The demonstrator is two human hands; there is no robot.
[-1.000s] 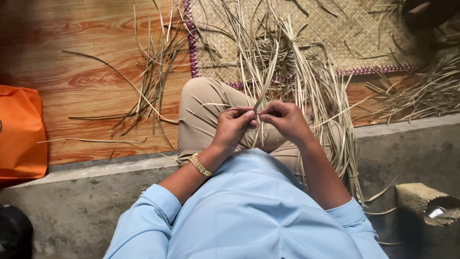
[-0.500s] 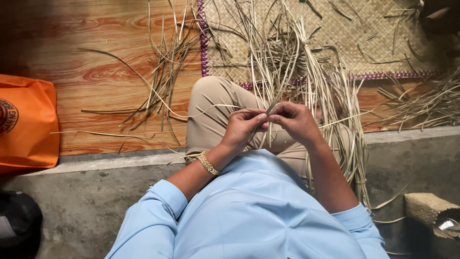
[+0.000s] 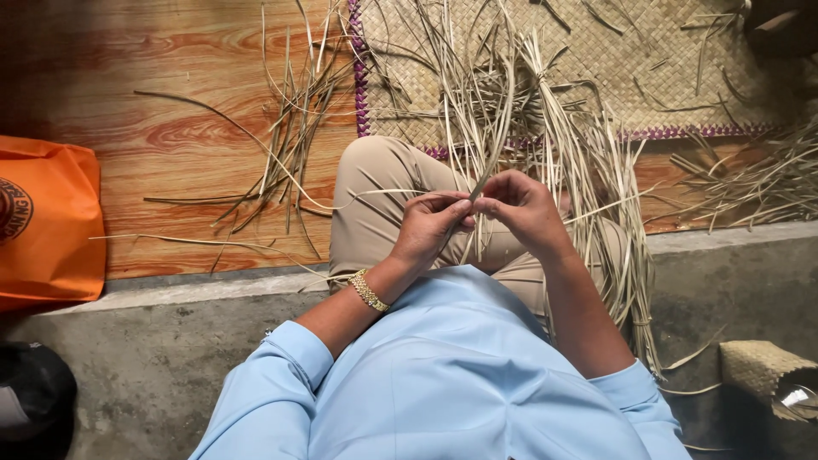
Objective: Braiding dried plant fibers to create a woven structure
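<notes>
Together, left hand (image 3: 430, 226) and right hand (image 3: 524, 209), fingers pinched on one dry straw strip (image 3: 492, 166).

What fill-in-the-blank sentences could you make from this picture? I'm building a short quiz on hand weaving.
1. Both hands, left hand and right hand, pinch one dry ____ strip between them.
2. The bracelet sits on the ____ wrist.
3. The bag on the wooden floor is ____ in colour.
4. The woven mat has a ____ edge.

Missing words: straw; left; orange; purple
</notes>
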